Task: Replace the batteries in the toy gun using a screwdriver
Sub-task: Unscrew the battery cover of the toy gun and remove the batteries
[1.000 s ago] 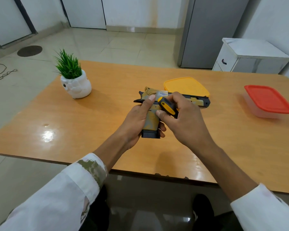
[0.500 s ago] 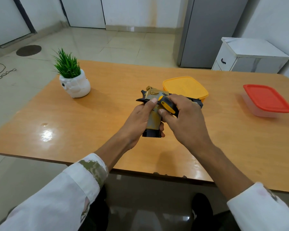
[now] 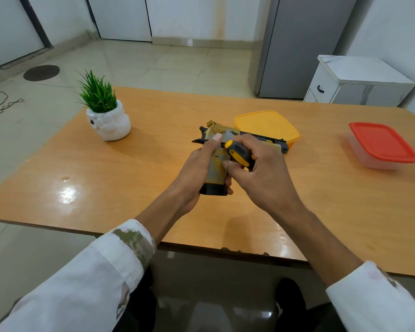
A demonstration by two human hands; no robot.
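Table: I see a wide orange-brown top with a glossy patch at its left; all the work sits near its middle.
Containers: a yellow-lidded box lies just behind the gun's barrel, and a red-lidded box stands well apart to the right.
Plant pot: white, with green grass, far left and clear of my work.
Toy gun: tan and black, held above the table centre, grip toward me, barrel pointing away to the right.
Left hand: wrapped round the grip, thumb laid up along the frame.
Right hand: closed on the screwdriver, yellow-and-black handle showing between thumb and fingers; hands are close together over the gun.
Tip: hidden behind my fingers, so I cannot tell whether it is seated in a screw.
Step, as I judge it: loosening the battery-cover screw.
Doing it well: I brace the grip firmly, keep the shaft square to the screw, press inward while turning slowly, and mind the small screw once it is free.
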